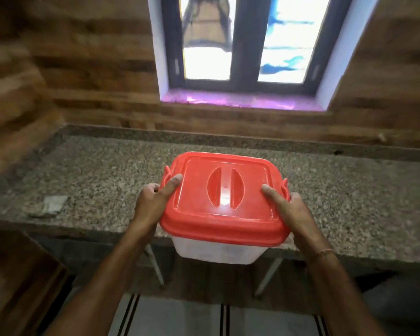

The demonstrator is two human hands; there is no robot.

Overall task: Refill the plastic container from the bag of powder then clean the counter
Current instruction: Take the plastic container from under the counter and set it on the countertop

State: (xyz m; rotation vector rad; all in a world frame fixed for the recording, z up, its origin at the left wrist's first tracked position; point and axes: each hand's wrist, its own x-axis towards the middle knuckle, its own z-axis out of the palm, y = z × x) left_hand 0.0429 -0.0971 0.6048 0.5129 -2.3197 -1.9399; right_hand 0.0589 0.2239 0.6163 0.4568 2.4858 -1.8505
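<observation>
Both hands grip the plastic container (216,251) by its sides, red lid (223,190) shut on top. Left hand (153,202): thumb on the lid's left edge, fingers curled round the side by the latch. Right hand (289,207): same on the right. Container is held up at the front edge of the speckled granite surface (107,170). Flat grey scrap (47,206) lies on the surface, well to the left. Window (243,40) behind.

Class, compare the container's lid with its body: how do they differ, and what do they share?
The lid is opaque red; the body is cloudy, translucent white. The lid overhangs; the body beneath is narrower. The lid shines with glare; the body looks matt. Both are plastic with rounded corners.
</observation>
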